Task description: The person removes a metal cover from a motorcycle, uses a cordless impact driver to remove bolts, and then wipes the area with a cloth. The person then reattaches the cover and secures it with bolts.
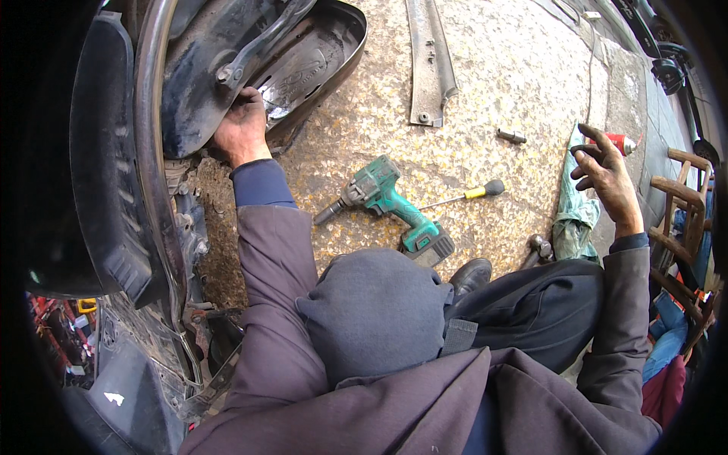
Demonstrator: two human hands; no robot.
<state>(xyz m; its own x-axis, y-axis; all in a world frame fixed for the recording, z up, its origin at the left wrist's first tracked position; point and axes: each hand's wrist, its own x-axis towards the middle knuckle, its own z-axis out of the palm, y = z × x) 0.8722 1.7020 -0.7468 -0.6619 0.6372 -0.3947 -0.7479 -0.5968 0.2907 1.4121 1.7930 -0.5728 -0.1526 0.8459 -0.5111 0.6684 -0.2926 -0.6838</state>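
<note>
My left hand (243, 130) reaches in at the lower edge of a dark curved panel (189, 102) on a vehicle. Its fingers are curled and partly hidden, so what they grip does not show. Beside it lies a black, rounded, tray-like cover (350, 57) with a shiny inner face, and a metal lever (262, 42) crosses above. Out to the right, my right hand (610, 178) hangs with its fingers apart and nothing in them. It is nearest to a red can (623, 144) and a pale green crumpled cloth or bag (576, 227).
On the speckled floor lie a green cordless impact driver (394, 201), a yellow-and-black screwdriver (478, 192), a small dark socket (511, 136) and a long metal strip (429, 64). A hammer-like metal tool (541, 246) rests by my knee. A wooden frame (675, 205) stands at right.
</note>
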